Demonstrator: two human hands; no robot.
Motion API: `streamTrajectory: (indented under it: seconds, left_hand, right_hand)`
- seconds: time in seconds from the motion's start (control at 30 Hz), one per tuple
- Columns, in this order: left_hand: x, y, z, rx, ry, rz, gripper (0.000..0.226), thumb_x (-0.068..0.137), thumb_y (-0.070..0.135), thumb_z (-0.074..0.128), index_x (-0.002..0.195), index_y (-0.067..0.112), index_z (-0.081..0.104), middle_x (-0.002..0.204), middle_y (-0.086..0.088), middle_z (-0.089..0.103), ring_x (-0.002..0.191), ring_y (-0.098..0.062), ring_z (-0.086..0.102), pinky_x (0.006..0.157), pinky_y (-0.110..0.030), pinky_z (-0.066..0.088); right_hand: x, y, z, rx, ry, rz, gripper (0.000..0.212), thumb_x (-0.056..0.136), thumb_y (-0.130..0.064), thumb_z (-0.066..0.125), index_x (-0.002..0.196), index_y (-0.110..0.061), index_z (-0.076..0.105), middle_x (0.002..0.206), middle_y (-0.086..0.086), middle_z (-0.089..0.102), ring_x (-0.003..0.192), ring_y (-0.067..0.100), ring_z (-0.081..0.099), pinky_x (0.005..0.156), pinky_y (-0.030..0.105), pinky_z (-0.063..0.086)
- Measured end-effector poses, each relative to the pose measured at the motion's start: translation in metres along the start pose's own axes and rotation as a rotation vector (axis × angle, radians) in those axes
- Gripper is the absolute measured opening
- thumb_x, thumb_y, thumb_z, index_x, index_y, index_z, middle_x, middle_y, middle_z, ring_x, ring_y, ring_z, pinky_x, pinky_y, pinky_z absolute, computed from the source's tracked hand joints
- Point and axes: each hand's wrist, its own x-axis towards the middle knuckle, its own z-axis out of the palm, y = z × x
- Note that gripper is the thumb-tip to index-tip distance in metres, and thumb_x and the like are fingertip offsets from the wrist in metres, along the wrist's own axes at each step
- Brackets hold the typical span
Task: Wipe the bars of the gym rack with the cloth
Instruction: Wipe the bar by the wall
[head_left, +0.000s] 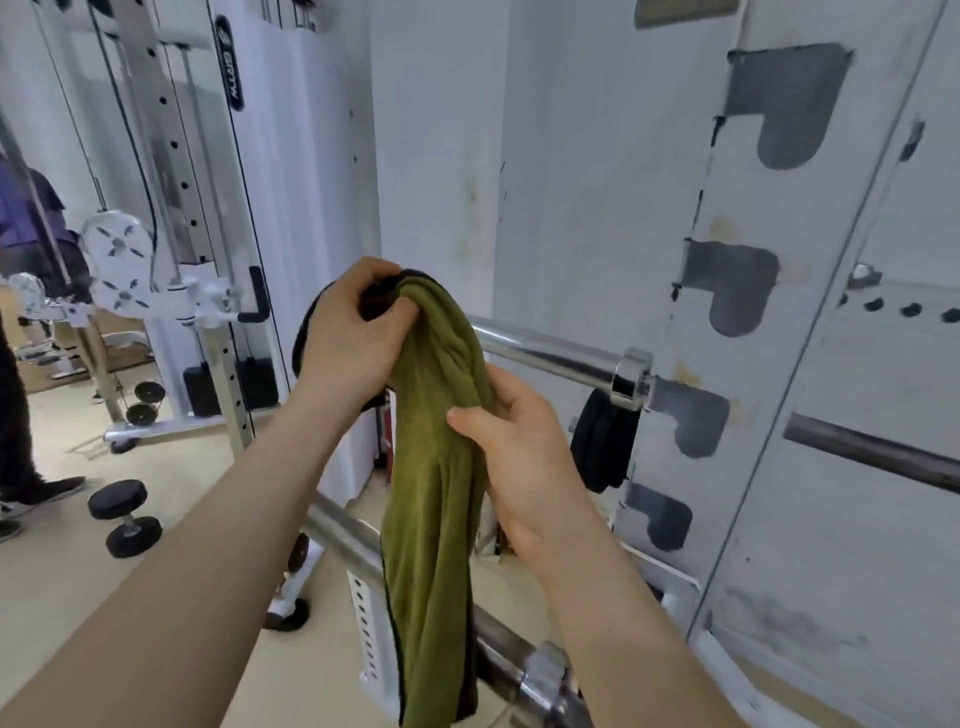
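An olive-green cloth (434, 499) with a dark edge hangs in a long bunched strip in front of me. My left hand (345, 332) grips its gathered top end. My right hand (519, 462) holds the strip from the right side, a little lower. Behind the cloth a chrome barbell (550, 353) rests in a slot of the white rack upright (748, 322). A second chrome bar (343, 535) runs lower down, passing behind the cloth toward the bottom right. Neither hand touches a bar.
A white cable machine (171, 260) stands at the left. A black dumbbell (124, 517) lies on the beige floor. A person in dark trousers (15, 415) stands at the far left edge. Black weight plates (602, 441) hang by the rack. Another bar (872, 457) crosses at right.
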Motion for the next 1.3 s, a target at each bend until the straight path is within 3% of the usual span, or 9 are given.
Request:
streamTrajectory:
  seconds: [0.23,0.37,0.5,0.67,0.8,0.9,1.07,1.2,1.3]
  left_hand:
    - [0.11,-0.046,0.036,0.276,-0.183,0.199,0.015,0.07,0.021,0.055,0.084,0.025,0.057,0.085,-0.005,0.055,0.085,-0.02,0.05,0.065,-0.023,0.035]
    - [0.183,-0.071,0.07,0.43,-0.566,0.365,0.043,0.061,0.02,0.047,0.101,0.026,0.062,0.093,-0.008,0.06,0.092,-0.024,0.053,0.073,-0.027,0.038]
    - [0.242,-0.131,0.083,0.509,-1.038,0.302,0.078,0.08,0.022,0.061,0.142,0.053,0.025,0.12,0.009,0.06,0.108,-0.014,0.057,0.09,-0.029,0.048]
    - [0.252,-0.217,0.076,0.77,-1.077,0.501,0.106,0.065,0.062,0.074,0.149,0.028,0.017,0.148,0.003,0.032,0.132,-0.024,0.038,0.102,-0.041,0.041]
    - [0.245,-0.246,0.098,0.719,-0.842,0.635,0.053,0.073,0.037,0.069,0.116,0.018,0.045,0.102,-0.001,0.049,0.088,-0.024,0.054,0.065,-0.034,0.045]
    - [0.276,-0.239,0.111,0.693,-1.093,0.632,0.035,0.067,0.036,0.069,0.093,0.018,0.054,0.079,0.003,0.055,0.066,-0.015,0.053,0.055,-0.028,0.042]
    - [0.316,-0.228,0.132,0.507,-1.745,0.169,0.033,0.067,0.033,0.083,0.094,0.018,0.071,0.089,0.001,0.073,0.082,-0.018,0.07,0.078,-0.033,0.058]
    - [0.32,-0.245,0.133,0.042,-1.782,-0.198,0.028,0.075,0.032,0.077,0.092,0.01,0.072,0.088,-0.002,0.075,0.082,-0.017,0.07,0.073,-0.026,0.055]
    - [0.316,-0.24,0.135,0.241,-1.66,0.094,0.053,0.07,0.067,0.069,0.095,0.021,0.073,0.094,0.004,0.073,0.089,-0.015,0.068,0.083,-0.029,0.052]
  right_hand:
    - [0.074,0.011,0.006,-0.33,0.152,-0.13,0.063,0.091,-0.001,0.049,0.121,-0.056,0.041,0.088,-0.032,0.06,0.083,-0.001,0.062,0.077,0.025,0.057]
    - [0.127,0.029,0.003,-0.557,0.255,-0.097,0.058,0.091,-0.013,0.049,0.14,-0.044,0.04,0.127,-0.016,0.05,0.111,0.004,0.054,0.096,0.029,0.049]
    - [0.197,0.043,0.002,-0.782,0.499,-0.072,0.049,0.092,-0.012,0.047,0.138,-0.029,0.049,0.129,-0.006,0.054,0.117,0.012,0.053,0.104,0.034,0.044]
    - [0.255,0.027,0.001,-1.251,0.568,0.079,0.049,0.09,-0.016,0.049,0.138,-0.027,0.048,0.139,-0.002,0.044,0.124,0.015,0.043,0.097,0.025,0.036]
    - [0.274,0.025,0.005,-1.954,0.318,0.523,0.103,0.075,-0.057,0.067,0.152,-0.032,0.003,0.16,0.003,-0.005,0.147,0.029,-0.004,0.111,0.056,0.014]
    - [0.301,0.049,0.009,-1.993,0.154,0.43,0.112,0.068,-0.061,0.073,0.152,-0.023,0.01,0.155,0.008,0.021,0.142,0.028,0.024,0.108,0.051,0.03]
    - [0.321,0.077,-0.003,-1.99,0.319,0.195,0.052,0.069,-0.053,0.065,0.112,-0.028,0.049,0.095,-0.006,0.059,0.08,0.016,0.06,0.064,0.032,0.05]
    - [0.319,0.071,-0.015,-1.941,0.255,0.111,0.043,0.07,-0.063,0.059,0.092,-0.028,0.048,0.08,-0.013,0.053,0.071,0.011,0.055,0.061,0.033,0.049]
    - [0.32,0.069,-0.02,-1.868,0.247,0.112,0.039,0.073,-0.067,0.055,0.092,-0.032,0.053,0.077,-0.013,0.057,0.07,0.011,0.058,0.064,0.036,0.051]
